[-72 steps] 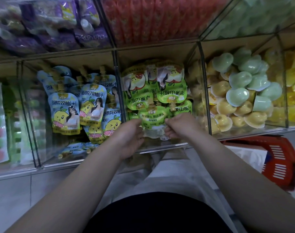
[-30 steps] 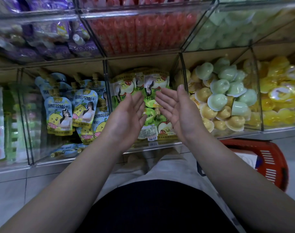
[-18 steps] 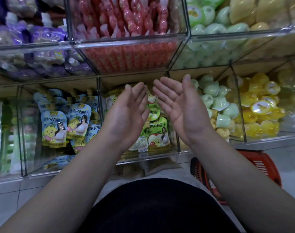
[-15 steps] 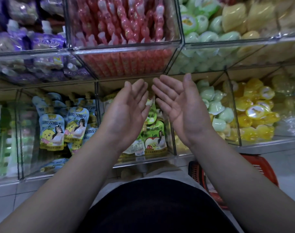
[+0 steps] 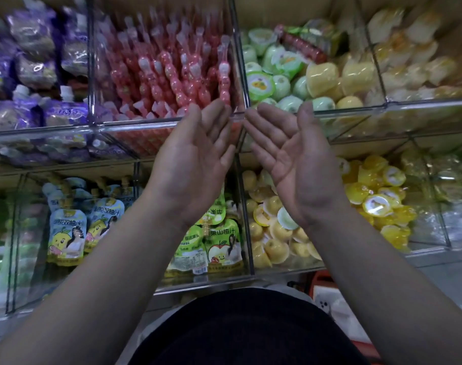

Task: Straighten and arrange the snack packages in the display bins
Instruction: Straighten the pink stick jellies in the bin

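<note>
The left grip and the right grip are held up side by side, palms up, fingers straight, holding nothing. Beneath them the green pouches stand in the lower middle bin, with the blue pouches in the bin just to the left.

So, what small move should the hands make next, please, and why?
Probably reach the right hand into the cup bin for the red pack lying across the cups; it looks misplaced, and this hand and the left hand are both empty.
</note>
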Available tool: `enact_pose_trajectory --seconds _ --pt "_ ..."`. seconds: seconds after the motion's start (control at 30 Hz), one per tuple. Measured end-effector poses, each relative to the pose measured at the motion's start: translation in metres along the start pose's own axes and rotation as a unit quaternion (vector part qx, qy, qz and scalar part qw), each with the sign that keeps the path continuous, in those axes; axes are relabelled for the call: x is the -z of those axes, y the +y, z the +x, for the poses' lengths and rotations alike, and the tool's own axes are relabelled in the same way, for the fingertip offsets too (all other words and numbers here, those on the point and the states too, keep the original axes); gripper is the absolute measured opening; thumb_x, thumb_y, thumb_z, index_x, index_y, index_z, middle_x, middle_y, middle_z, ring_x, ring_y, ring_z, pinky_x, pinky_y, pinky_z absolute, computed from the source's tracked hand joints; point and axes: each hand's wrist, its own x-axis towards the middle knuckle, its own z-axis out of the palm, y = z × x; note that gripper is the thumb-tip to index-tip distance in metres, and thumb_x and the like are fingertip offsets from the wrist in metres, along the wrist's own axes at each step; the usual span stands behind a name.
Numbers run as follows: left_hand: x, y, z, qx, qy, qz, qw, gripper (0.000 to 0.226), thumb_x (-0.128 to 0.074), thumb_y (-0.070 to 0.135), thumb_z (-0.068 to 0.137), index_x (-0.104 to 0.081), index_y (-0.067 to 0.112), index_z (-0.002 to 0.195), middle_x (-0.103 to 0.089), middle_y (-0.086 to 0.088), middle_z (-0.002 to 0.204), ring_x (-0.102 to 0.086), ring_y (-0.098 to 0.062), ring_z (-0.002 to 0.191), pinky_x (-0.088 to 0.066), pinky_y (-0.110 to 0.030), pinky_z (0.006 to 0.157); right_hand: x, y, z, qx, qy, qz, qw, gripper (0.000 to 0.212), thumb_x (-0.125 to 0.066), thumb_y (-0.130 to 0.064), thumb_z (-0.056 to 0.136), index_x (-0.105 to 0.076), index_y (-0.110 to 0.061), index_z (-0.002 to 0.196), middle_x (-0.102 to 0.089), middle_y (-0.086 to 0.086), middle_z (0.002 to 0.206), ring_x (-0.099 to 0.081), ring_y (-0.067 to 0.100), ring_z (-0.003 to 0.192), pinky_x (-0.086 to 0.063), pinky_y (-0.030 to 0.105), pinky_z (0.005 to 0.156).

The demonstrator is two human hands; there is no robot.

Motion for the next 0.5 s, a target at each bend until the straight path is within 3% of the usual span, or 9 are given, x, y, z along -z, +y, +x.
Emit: enact_pose_trajectory --seconds 0.13,0.5 --pt "-0.018 0.004 0.012 -0.019 -0.003 0.002 1.0 0.057 -0.015 0.041 0.106 -0.031 0.011 0.151 -0.037 -0.003 0.156 -0.032 -0.014 0.145 -0.027 -0.032 0.111 0.011 -0.016 0.011 0.015 -0.01 -0.007 1.0 0.059 -0.023 -0.05 0.101 -0.053 -0.01 0.134 -0.062 0.006 0.134 -0.06 0.01 0.122 -0.045 0.029 0.106" --pt "-0.054 0.002 0.048 -0.043 -0.009 0.017 0.999 0.057 -0.017 0.043 0.106 -0.033 0.011 0.15 -0.038 -0.003 0.156 -0.031 -0.016 0.145 -0.024 -0.037 0.119 0.04 -0.048 0.041 0.03 -0.027 -0.021 0.999 0.059 -0.021 -0.047 0.104 -0.05 -0.008 0.138 -0.061 0.005 0.135 -0.059 0.009 0.123 -0.044 0.032 0.108"
